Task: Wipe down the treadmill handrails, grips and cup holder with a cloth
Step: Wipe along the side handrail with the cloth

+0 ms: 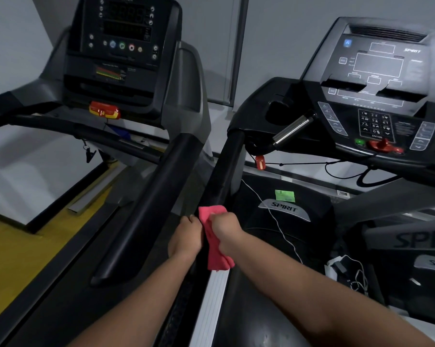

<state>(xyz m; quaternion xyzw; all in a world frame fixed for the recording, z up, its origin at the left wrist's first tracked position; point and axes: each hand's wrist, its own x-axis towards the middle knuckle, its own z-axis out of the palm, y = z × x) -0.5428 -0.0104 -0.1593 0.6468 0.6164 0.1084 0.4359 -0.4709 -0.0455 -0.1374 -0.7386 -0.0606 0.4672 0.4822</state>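
Centrally, a pink cloth (216, 236), soft, nubbly and folded, is draped over the lower end of a rail (227, 169). The rail is black, matte, rounded and long, and it slopes up to a console (376, 78).

- The cloth is gripped by the right hand (225, 229). Fingers are curled over it from the right and it is pressed to the rail. One corner stands up above the knuckles; a longer fold hangs below the wrist.
- The rail is held by the left hand (185, 236), just left of the cloth and touching its edge. Fingers are curled over the top, with the back of the hand turned up.
- Both forearms are stretched forward, bare, and converge at the rail.
- A cup holder (277, 110), a dark moulded hollow, is set at the rail's top. Beside it a grip (292, 128) juts out, a shiny metal cylinder.
- A second rail (158, 191), black and padded, runs close alongside on the left. Only a narrow gap is left between the two.
- The upper rail is bare and unobstructed above the cloth.
- A thin white cable (274, 216) is trailed across the hood to the right, near a green sticker (284, 195).
- Yellow floor (16, 246) is seen far left.
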